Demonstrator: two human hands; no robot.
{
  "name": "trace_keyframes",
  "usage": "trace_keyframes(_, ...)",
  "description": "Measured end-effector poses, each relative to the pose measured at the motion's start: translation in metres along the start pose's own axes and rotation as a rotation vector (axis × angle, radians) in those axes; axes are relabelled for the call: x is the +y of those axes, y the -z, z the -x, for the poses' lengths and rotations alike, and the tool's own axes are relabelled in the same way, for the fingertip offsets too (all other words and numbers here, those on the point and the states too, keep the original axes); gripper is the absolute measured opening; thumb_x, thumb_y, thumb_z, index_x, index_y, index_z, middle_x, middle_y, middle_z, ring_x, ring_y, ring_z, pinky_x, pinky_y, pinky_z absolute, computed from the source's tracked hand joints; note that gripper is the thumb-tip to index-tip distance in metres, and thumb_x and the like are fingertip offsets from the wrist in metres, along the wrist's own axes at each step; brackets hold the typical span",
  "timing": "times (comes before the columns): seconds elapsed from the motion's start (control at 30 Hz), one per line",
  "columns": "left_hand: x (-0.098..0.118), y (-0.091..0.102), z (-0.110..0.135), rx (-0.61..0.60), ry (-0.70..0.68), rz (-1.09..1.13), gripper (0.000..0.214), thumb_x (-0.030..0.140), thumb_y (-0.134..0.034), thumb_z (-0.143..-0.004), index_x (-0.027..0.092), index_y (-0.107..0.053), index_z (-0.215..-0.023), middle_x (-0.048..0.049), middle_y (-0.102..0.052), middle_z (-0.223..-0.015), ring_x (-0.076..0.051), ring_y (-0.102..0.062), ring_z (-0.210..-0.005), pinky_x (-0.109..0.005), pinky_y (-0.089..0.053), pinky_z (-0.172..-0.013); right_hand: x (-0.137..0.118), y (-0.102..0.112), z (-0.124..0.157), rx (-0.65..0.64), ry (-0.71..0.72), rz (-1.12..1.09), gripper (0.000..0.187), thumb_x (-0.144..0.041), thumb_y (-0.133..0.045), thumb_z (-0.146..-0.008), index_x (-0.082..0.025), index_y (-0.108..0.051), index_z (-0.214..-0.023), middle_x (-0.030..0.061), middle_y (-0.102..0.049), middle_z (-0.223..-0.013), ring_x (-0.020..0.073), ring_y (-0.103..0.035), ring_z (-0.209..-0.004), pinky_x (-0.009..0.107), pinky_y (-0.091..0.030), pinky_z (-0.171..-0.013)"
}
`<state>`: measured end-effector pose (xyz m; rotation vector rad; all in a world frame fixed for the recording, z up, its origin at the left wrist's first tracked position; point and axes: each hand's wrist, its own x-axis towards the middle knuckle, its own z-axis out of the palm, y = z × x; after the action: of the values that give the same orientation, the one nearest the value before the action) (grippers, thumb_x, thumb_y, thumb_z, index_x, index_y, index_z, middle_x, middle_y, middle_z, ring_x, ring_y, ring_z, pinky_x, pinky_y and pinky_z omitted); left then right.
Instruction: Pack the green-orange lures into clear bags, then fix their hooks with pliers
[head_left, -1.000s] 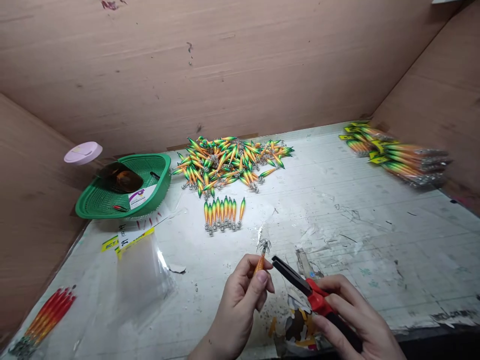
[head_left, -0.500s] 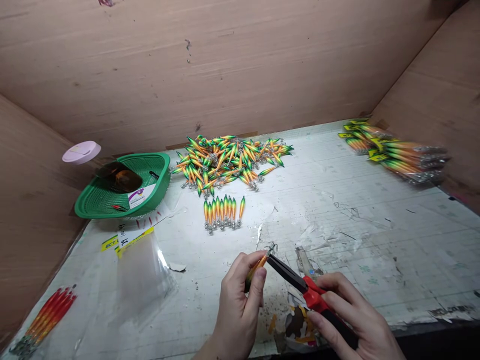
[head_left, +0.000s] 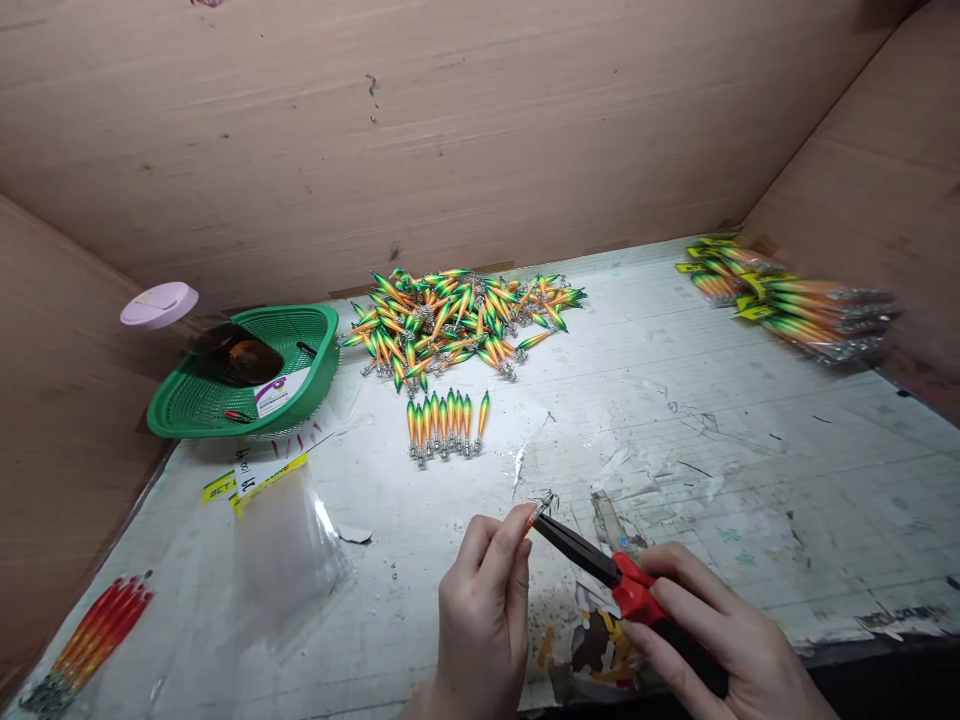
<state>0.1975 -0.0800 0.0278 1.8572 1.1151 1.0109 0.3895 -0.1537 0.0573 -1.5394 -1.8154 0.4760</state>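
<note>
Pinched in my left hand point(head_left: 484, 600) is a squid jig point(head_left: 533, 516), its body mostly hidden by the fingers and its ring of wire hooks poking out at the top right. My right hand point(head_left: 724, 630) grips red-and-black long-nose pliers point(head_left: 634, 588). The plier tips meet the jig just below its hooks. Beyond my hands, several green-and-orange squid jigs point(head_left: 448, 422) lie side by side in a row, hooks toward me. Behind that row is a big loose pile of the same jigs point(head_left: 457, 320).
At the left stands a green basket point(head_left: 326, 375) holding a dark jar with a pink lid point(head_left: 159, 305). Clear plastic bags point(head_left: 281, 550) lie in front of it. Red jigs point(head_left: 97, 635) are bundled at the near left. Bagged jigs point(head_left: 810, 310) sit at the far right against the board wall.
My left fingers have closed further over the jig, hiding more of its body. The hooks have tilted a little to the right, and the pliers have shifted slightly right and down.
</note>
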Motion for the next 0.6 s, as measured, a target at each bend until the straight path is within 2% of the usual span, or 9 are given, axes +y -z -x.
trace_keyframes(0.17,-0.006,-0.001,0.003,-0.052,-0.044,-0.031,0.041,0.016,-0.040,-0.099,0.026,-0.056,-0.135,-0.0086,-0.064,-0.093,-0.016,-0.061,-0.074,-0.025,-0.047,-0.062,0.005,0.002,0.001,-0.028,0.013,0.012,0.009,-0.025,-0.057,-0.089,-0.023,-0.064,-0.085,0.0054,-0.064,-0.087,0.0165,-0.068,-0.079,0.020,-0.058,-0.073)
trace_keyframes(0.3,-0.006,0.001,0.000,-0.076,-0.016,0.013,0.039,0.019,-0.040,-0.099,0.026,-0.058,-0.133,-0.0091,-0.064,-0.093,-0.017,-0.061,-0.077,-0.026,-0.046,-0.062,0.010,-0.004,0.005,0.006,-0.061,-0.036,0.017,-0.033,-0.056,-0.091,-0.024,-0.066,-0.081,0.0058,-0.066,-0.082,0.0200,-0.069,-0.083,0.024,-0.058,-0.071)
trace_keyframes(0.4,-0.003,0.003,-0.005,-0.108,0.049,0.074,0.035,0.023,-0.041,-0.099,0.023,-0.063,-0.127,-0.0079,-0.062,-0.087,-0.017,-0.058,-0.073,-0.027,-0.045,-0.061,0.015,-0.008,0.008,0.010,-0.097,-0.080,0.022,-0.036,-0.054,-0.092,-0.024,-0.067,-0.078,0.0068,-0.068,-0.083,0.0214,-0.069,-0.085,0.024,-0.058,-0.068)
trace_keyframes(0.6,0.003,0.005,-0.014,-0.205,0.257,0.256,0.032,0.037,-0.044,-0.099,0.020,-0.068,-0.111,-0.0046,-0.054,-0.082,-0.016,-0.050,-0.073,-0.028,-0.039,-0.065,0.023,-0.010,0.009,-0.014,-0.090,-0.160,0.018,-0.030,-0.056,-0.091,-0.022,-0.068,-0.080,0.0060,-0.069,-0.085,0.0188,-0.068,-0.081,0.022,-0.057,-0.068)
